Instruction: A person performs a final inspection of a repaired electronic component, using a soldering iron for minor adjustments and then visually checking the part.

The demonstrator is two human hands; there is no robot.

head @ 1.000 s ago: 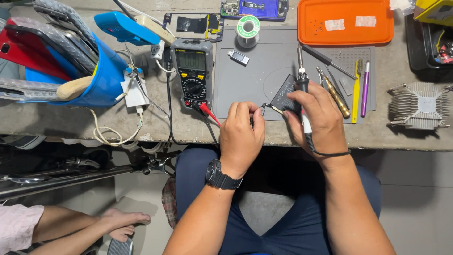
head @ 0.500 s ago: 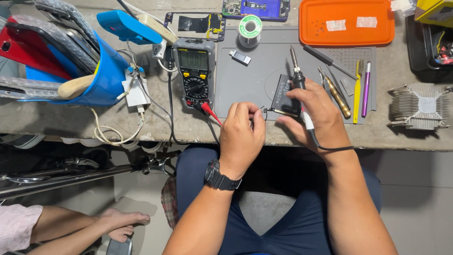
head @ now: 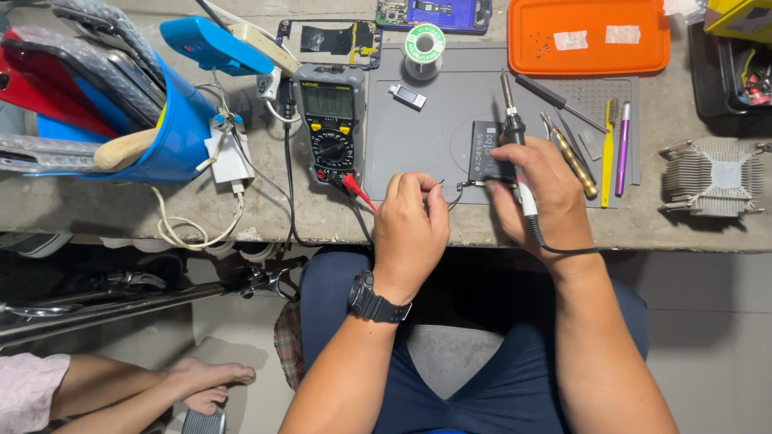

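The fingers of the left hand [head: 412, 225] are curled in, thumb and forefinger pinched on the end of a thin dark wire [head: 449, 191]. Those of the right hand [head: 540, 189] are pressed down on a small black phone battery [head: 486, 149], with the soldering iron [head: 515, 137] clamped against the hand, tip pointing to twelve o'clock; exactly how they wrap the handle cannot be told.

Largest first: the grey work mat [head: 418, 141] covers the middle of the concrete bench [head: 96, 213]. At eleven o'clock from the hands stands a blue tub [head: 181, 133] stuffed with phone cases, at one o'clock an orange tray [head: 591, 56], at three o'clock a finned metal heatsink [head: 712, 178]. The multimeter [head: 331, 120] lies at ten o'clock, its red probe [head: 358, 191] just beside the left hand. A solder spool [head: 424, 44] sits at twelve o'clock, and small hand tools [head: 599, 149] lie just right of the iron.

The battery lies flat on the mat, half under the right hand. It looks light and flat but fragile, likely harmed by bending, piercing or heat; hold it by its edges. The wire looks limp and slippery, best pinched close to its free end.
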